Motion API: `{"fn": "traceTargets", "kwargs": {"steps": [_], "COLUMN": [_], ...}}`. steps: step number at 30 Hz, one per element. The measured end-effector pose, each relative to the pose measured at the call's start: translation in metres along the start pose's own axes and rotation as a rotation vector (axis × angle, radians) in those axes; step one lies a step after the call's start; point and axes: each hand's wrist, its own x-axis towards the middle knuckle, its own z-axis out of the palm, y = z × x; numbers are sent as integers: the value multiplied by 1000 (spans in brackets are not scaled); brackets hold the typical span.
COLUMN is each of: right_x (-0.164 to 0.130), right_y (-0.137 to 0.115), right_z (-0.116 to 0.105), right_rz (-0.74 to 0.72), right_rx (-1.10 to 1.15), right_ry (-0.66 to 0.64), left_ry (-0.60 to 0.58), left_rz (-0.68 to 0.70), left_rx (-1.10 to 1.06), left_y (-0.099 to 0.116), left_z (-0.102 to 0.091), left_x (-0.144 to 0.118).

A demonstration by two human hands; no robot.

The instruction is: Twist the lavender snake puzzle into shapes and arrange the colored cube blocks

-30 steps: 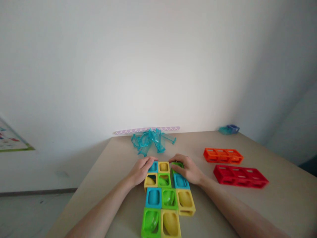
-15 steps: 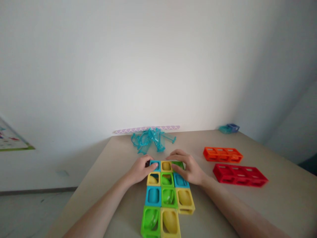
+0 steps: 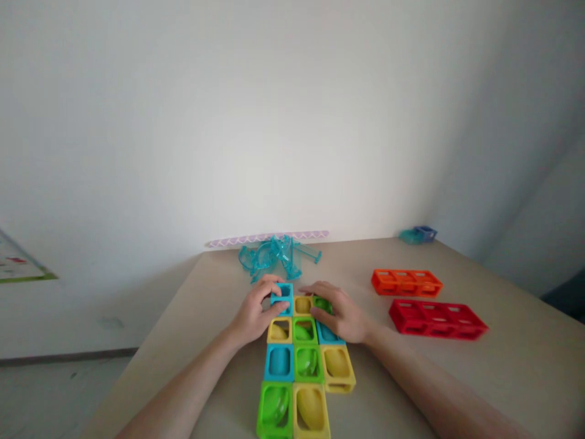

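Left hand [image 3: 253,314] newly pinching lifted blue block [image 3: 283,297], right hand [image 3: 343,314] flat on green block [image 3: 322,303]

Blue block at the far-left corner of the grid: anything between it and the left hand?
Nothing visible. The left hand already grips the blue block, fingers around its sides, tilting it up at the far end of the block grid. The right hand rests on the green block beside it.
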Motion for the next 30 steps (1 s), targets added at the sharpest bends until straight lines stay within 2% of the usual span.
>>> {"fn": "traceTargets", "kwargs": {"steps": [3,5,7,9,11,13,15,17,18,21,30], "right_x": [-2,-2,0,1,1,-2,-6,-10,-11,-12,-16], "right_y": [3,2,-2,-6,-7,-6,-1,3,5,7,27], "right_z": [6,12,15,14,7,-3,-13,-19,-20,-20,-24], "right_rz": [122,174,226,310,427,573,692,708,684,612,560], "right_rx": [-70,-110,-157,-227,-279,-205,62,401,539,742,913], "right_ry": [89,105,139,198,216,113,-119,-344,-414,-467,-499], "left_ry": [111,212,264,198,47,-95,-175,-233,-264,-328,-317], "left_rz": [2,-48,-101,-141,-160,-154,-135,-110,-98,-69,-65], "left_rx": [-38,-72,-104,-142,-168,-167,-152,-138,-128,-90,-39], "left_y": [5,9,14,18,22,25,26,27,27,26,24], "left_z": [2,3,4,5,5,5,4,3,3,2,0], "left_x": [-2,-3,-5,-7,-9,-11,-11,-11,-10,-9,-7]}}
